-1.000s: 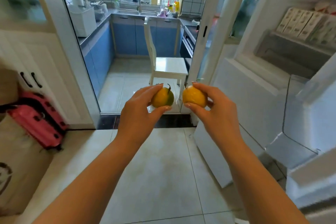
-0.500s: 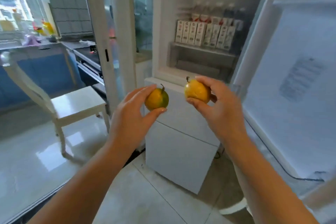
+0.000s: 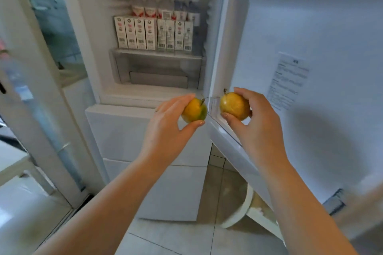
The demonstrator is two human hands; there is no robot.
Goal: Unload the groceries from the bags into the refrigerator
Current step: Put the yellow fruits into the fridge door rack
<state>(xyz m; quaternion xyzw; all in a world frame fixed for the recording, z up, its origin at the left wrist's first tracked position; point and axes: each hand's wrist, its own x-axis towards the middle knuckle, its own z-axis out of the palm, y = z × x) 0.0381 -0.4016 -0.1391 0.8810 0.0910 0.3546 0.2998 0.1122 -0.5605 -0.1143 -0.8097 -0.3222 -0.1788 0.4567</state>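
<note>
The left hand (image 3: 165, 128) sits just left of the frame's centre, its fingers and thumb curled round a yellow fruit with a green patch (image 3: 194, 110) and a short stem on top. The right hand (image 3: 255, 124), just right of centre, grips a second yellow fruit (image 3: 234, 105) the same way, thumb below and fingers over the top. The two fruits are near each other at about the same height but apart, with the edge of the open refrigerator door (image 3: 310, 51) showing between them. That makes two fruits, one in each hand, both held in the air in front of the open refrigerator (image 3: 99, 47) and not yet inside it.

Beyond the hands, in the upper middle of the frame, a shelf (image 3: 157, 54) carries a front row of eight upright cartons (image 3: 154, 34), four with pinkish print on the left and four greyer ones on the right. Behind them stand five bottles (image 3: 164, 6) in a row. Below the shelf lies a clear drawer (image 3: 158, 72). Under that compartment, the white fronts of the lower drawers (image 3: 116, 130) run down the middle of the frame.

The door fills the right side, with a printed label (image 3: 289, 80) stuck to its inner face. The floor (image 3: 176, 238) at the bottom is pale tile. On the left stands a white-framed glass door (image 3: 47, 47), blurred.
</note>
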